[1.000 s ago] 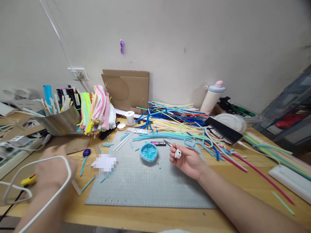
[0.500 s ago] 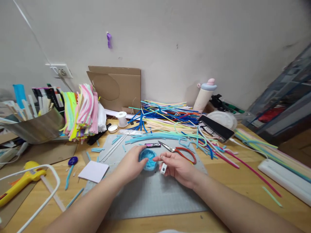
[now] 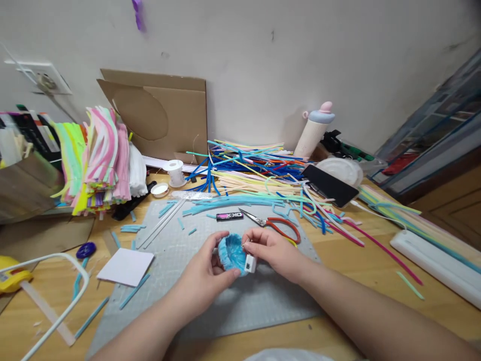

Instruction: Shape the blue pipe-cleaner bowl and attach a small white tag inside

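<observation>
A fuzzy light-blue bowl (image 3: 227, 254), seemingly of pipe cleaner, is tilted with its hollow toward the right. My left hand (image 3: 206, 273) grips it from the left, thumb at the near side and fingers around the far rim and behind. My right hand (image 3: 270, 248) is closed at the bowl's right side, pinching something thin that I cannot make out clearly. Below those fingertips hangs a small white box (image 3: 250, 263) with a dark spot on it, overlapping the bowl's edge.
Red-handled pliers (image 3: 280, 228) and a small black-and-pink packet (image 3: 230, 216) lie beyond my hands on the grey cutting mat (image 3: 278, 296). Pipe cleaners (image 3: 255, 168) pile up behind. A white card (image 3: 126, 265) and a yellow glue gun (image 3: 13, 276) are at left, a phone (image 3: 330, 185) at right.
My left hand has wrapped further round the bowl, which now tilts rightward. My right hand has brought the white box against the bowl's right edge. The camera view has shifted down and right.
</observation>
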### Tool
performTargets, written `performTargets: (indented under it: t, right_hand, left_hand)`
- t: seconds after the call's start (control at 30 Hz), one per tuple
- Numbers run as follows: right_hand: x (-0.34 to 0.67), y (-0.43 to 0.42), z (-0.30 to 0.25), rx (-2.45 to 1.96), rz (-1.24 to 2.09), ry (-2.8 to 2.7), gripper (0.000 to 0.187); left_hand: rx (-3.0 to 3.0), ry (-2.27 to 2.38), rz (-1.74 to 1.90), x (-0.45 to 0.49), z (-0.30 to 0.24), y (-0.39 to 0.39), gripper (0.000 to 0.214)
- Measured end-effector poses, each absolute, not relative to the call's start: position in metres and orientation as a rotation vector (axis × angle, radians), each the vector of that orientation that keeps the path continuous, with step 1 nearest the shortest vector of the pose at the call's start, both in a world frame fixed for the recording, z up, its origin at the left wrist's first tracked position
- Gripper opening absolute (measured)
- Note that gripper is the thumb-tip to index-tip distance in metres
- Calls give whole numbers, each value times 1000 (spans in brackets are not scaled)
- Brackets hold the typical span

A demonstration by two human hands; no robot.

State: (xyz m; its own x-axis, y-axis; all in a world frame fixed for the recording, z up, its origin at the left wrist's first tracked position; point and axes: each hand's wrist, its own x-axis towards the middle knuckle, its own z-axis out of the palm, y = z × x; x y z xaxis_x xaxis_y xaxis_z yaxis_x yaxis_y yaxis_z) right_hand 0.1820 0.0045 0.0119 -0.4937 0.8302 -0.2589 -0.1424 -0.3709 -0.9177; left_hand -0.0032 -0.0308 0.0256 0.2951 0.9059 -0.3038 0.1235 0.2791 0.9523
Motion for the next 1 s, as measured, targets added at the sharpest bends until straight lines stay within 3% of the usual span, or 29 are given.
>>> performTargets:
  t: [0.27, 0.4, 0.7, 0.87, 1.0]
  right_hand:
    - [183, 1, 16, -1171, 1517, -1847, 5]
    - [185, -1, 20, -1198, 1060, -2186, 8]
    - [176, 0, 37, -1301, 636, -2471, 7]
    - [181, 8, 51, -1209, 582, -2616, 9]
    - [193, 20, 65, -1007, 750, -2784, 11]
  left_hand:
    - [1230, 1209, 691, 0, 15, -43, 63]
    - [1290, 1220, 688, 0, 10, -44, 62]
    - [1357, 1191, 711, 1, 4, -45, 59]
    - [1350, 1207, 666, 0, 7, -43, 59]
    - [1353, 1213, 642, -3, 8, -41, 59]
